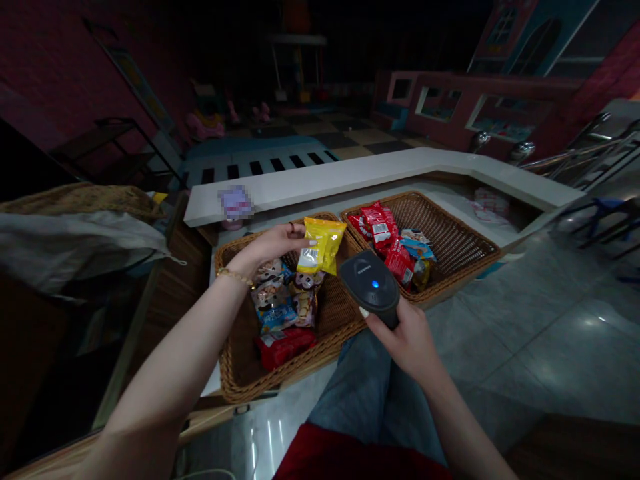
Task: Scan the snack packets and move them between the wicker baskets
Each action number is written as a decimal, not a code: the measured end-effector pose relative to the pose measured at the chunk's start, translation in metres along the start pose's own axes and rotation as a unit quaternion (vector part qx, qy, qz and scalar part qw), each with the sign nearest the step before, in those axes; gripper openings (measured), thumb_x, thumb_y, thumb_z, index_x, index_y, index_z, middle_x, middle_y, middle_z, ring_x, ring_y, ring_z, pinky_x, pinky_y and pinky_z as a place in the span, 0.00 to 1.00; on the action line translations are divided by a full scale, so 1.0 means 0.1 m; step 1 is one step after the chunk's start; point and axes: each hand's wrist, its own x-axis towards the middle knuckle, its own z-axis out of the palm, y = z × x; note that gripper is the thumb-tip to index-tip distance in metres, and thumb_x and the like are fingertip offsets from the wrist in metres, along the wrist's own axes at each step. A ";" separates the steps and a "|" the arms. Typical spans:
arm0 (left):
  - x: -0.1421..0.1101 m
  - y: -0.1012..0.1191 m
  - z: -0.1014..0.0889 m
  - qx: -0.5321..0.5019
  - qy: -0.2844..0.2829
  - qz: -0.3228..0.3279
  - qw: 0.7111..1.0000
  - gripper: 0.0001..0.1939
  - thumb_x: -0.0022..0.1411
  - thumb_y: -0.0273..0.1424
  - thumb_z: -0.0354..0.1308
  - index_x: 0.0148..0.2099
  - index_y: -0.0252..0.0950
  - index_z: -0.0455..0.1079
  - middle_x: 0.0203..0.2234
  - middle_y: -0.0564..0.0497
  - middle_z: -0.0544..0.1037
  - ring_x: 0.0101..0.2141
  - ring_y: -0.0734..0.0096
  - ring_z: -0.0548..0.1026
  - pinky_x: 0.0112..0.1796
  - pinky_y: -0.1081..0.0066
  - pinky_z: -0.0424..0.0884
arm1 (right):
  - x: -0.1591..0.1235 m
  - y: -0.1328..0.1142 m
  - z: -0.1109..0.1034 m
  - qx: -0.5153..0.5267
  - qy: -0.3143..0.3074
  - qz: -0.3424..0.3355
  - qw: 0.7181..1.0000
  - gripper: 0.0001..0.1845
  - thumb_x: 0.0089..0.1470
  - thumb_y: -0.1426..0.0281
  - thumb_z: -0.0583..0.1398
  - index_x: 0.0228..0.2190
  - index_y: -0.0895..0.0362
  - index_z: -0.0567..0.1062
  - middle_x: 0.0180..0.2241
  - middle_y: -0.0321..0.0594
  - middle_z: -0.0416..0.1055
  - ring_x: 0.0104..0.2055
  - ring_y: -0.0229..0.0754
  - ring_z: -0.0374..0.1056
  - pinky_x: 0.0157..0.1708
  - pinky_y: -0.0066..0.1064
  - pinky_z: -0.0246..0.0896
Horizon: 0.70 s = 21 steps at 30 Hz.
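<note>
Pinched in my left hand (280,243) is a yellow snack packet (327,241), held up over the left wicker basket (231,380) with a white label patch facing me. My right hand (407,333) grips a dark barcode scanner (367,280) with a lit blue light, its head close to the packet's right side. Below my left hand, blue-and-white snack bags (273,303) and a red packet (285,347) lie in the left basket. In the right wicker basket (450,233) are several red packets (383,230) and a blue-and-white packet (417,245).
A white counter ledge (320,177) runs behind the baskets, with a blurred purple object (236,202) on it. At the left lies a pale cloth bag (85,243). Metal railings (575,157) stand at the right, above the grey tiled floor (540,333).
</note>
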 end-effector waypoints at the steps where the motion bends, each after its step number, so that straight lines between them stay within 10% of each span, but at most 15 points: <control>1: -0.02 0.03 0.00 -0.034 0.019 -0.004 0.999 0.18 0.44 0.35 0.75 0.38 0.36 0.79 0.36 0.49 0.85 0.32 0.70 0.80 0.39 0.70 0.77 | 0.00 0.00 0.00 0.001 -0.003 0.000 1.000 0.10 0.59 0.65 0.60 0.41 0.55 0.77 0.36 0.44 0.82 0.38 0.50 0.79 0.38 0.34 0.72; 9: -0.02 0.10 0.22 -0.204 0.105 -0.015 0.973 0.16 0.53 0.26 0.71 0.44 0.33 0.75 0.37 0.46 0.84 0.31 0.73 0.82 0.37 0.73 0.80 | 0.02 0.00 -0.03 0.009 -0.013 0.010 1.000 0.08 0.59 0.64 0.60 0.37 0.54 0.77 0.33 0.41 0.82 0.34 0.49 0.78 0.36 0.34 0.71; 21: 0.08 -0.02 0.31 -0.127 0.171 0.075 0.974 0.27 0.51 0.34 0.75 0.48 0.32 0.69 0.42 0.45 0.84 0.37 0.68 0.82 0.39 0.71 0.79 | 0.04 -0.05 0.01 -0.042 -0.020 -0.034 0.998 0.05 0.60 0.65 0.59 0.36 0.54 0.72 0.32 0.42 0.78 0.35 0.48 0.76 0.35 0.33 0.67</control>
